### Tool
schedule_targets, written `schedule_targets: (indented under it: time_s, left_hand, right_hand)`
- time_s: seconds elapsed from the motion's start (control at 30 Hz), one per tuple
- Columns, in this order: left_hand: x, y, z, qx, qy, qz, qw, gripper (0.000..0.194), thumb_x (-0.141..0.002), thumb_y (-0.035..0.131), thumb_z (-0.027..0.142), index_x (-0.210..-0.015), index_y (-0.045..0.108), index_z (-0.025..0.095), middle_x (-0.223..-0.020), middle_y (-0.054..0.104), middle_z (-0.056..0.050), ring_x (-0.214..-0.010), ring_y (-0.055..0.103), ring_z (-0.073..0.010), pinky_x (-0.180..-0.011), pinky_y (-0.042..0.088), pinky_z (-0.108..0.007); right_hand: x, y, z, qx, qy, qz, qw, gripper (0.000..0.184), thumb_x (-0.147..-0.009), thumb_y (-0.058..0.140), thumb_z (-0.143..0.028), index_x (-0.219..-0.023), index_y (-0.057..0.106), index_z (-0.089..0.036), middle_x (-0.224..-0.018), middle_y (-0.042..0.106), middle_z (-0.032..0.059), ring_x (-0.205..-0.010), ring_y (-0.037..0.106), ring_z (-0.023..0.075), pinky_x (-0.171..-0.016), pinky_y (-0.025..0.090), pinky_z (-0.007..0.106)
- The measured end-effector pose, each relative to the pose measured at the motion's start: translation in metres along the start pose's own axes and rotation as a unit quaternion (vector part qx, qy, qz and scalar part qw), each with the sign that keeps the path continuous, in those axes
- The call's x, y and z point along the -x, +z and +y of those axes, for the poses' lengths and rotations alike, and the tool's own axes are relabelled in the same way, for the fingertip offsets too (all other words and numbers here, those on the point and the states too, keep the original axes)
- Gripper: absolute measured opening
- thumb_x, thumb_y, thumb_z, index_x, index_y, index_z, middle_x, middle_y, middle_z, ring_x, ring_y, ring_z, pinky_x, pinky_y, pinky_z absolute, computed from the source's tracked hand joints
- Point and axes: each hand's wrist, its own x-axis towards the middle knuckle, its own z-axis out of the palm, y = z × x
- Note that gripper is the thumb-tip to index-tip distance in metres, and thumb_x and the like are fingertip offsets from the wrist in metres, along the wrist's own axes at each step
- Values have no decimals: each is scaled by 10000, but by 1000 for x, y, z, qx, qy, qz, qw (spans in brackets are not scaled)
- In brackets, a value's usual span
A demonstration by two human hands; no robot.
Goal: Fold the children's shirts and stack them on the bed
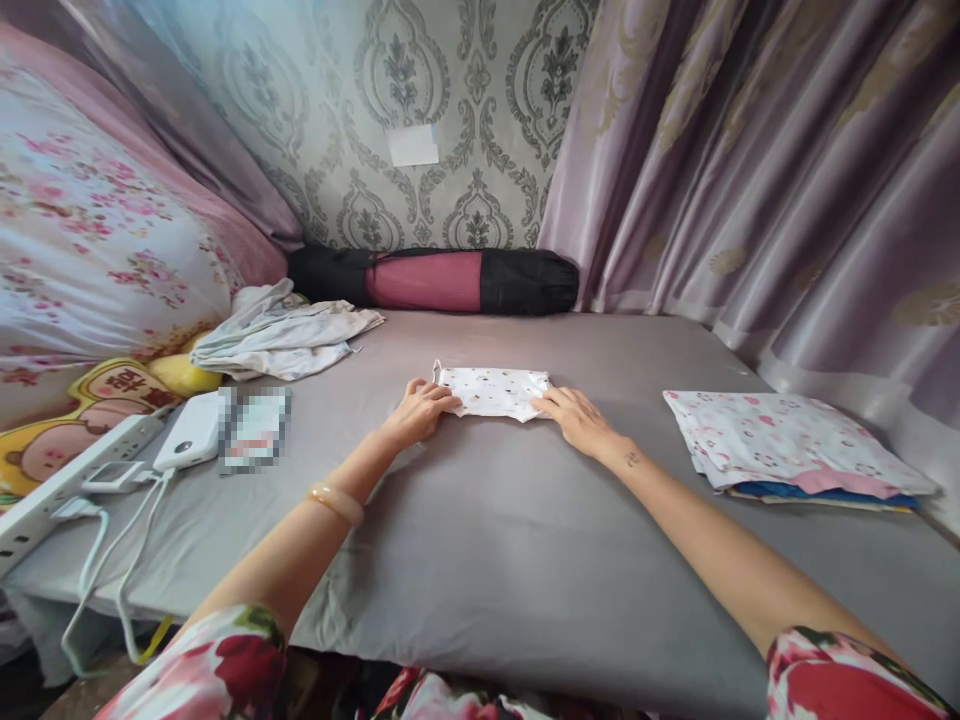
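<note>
A small white garment [495,392] with a scattered print lies flat on the grey bed sheet in front of me. One thin loop sticks up at its far left corner, and its near edge is uneven. My left hand [420,410] grips its left edge, fingers closed together on the cloth. On the opposite side, my right hand [577,415] pinches the near right corner between thumb and fingers. The garment is spread between both hands. Parts of its side edges are hidden under my fingers.
Folded printed cloths [787,440] are stacked at the right. At the left are crumpled cloth [281,330], a white power bank [193,430], a blurred-out flat object [255,430], a power strip [90,475] and cables. A black and red roll [424,280] lies along the wall.
</note>
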Motion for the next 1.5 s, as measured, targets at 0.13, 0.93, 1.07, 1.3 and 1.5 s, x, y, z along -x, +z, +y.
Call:
schedule_targets:
  time_s: [0.13, 0.93, 1.07, 1.3, 1.5]
  left_hand:
    - [-2, -2, -2, 24, -18, -22, 999, 563, -734, 402, 22, -1159, 658, 287, -1235, 662, -46, -1177, 547, -214, -1060, 228, -420]
    - [-84, 49, 37, 15, -156, -5, 988, 514, -1007, 208, 323, -1466, 380, 168, -1545, 373, -123, -1436, 312, -264, -1164, 210, -514]
    - [-84, 51, 37, 18, -156, -7, 988, 519, -1011, 201, 347, -1474, 370, 185, -1552, 362, -114, -1442, 302, -255, -1167, 203, -507]
    - [-86, 40, 37, 15, -148, -18, 989, 476, -1013, 238, 314, -1443, 409, 199, -1529, 400, -117, -1423, 334, -264, -1154, 217, -529]
    - [-80, 38, 33, -24, -164, 32, 986, 473, -1018, 240, 378, -1403, 460, 215, -1488, 455, -103, -1407, 355, -266, -1158, 220, -528]
  right_hand:
    - [2, -6, -2, -27, 18, -29, 999, 611, -839, 363, 37, -1292, 609, -291, -1197, 605, 79, -1087, 509, 204, -943, 371, 326]
    - [-98, 39, -54, -64, 124, 11, 990, 537, -982, 259, -261, -1483, 380, -112, -1548, 362, 117, -1446, 269, 253, -1181, 174, 471]
    - [-99, 41, -54, -65, 127, 12, 990, 539, -981, 257, -265, -1482, 381, -112, -1547, 365, 115, -1441, 275, 258, -1181, 164, 483]
    - [-100, 34, -52, -81, 134, -28, 987, 558, -984, 236, -279, -1504, 336, -106, -1574, 311, 106, -1463, 228, 249, -1187, 154, 492]
    - [-95, 32, -48, -59, 156, 2, 986, 532, -989, 251, -297, -1489, 377, -165, -1571, 322, 101, -1463, 225, 257, -1179, 119, 534]
